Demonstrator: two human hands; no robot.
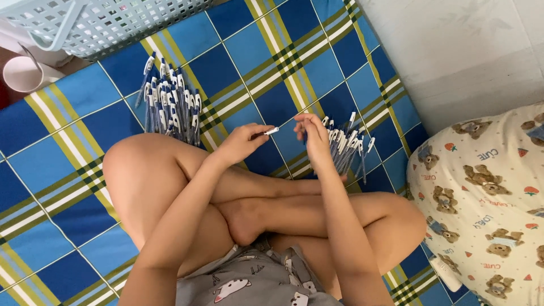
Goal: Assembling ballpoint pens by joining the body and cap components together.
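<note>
**A:** Closest to you, over your crossed legs: your left hand (241, 141) has its fingers pinched shut on one pen (270, 131), white tip poking out toward the right hand (313, 136). Right-hand fingers are curled, tips down at the loose pens (347, 148) beside your right knee; can't tell if they've closed on anything.

**B:** How does it handle?

**A:** My read: light, stiff plastic barrel, smooth so a bit slippery. Not fragile, though a clip could snap if you lever it. Pinch mid-barrel, not the tip.

**B:** Surface?

**A:** Blue plaid mat (266, 62) with yellow-green stripes, looks soft, so pens likely sink and roll little. You're working low, not at a worktop.

**B:** Further out?

**A:** Neat pile of pens (170, 102) past your left knee, well apart from the loose lot. Beyond it a pale plastic basket (96, 22) and a white cup (22, 73) at the mat's far edge. Bear-print pillow (487, 187) to your right, pale tiled floor (464, 51) behind it.
</note>
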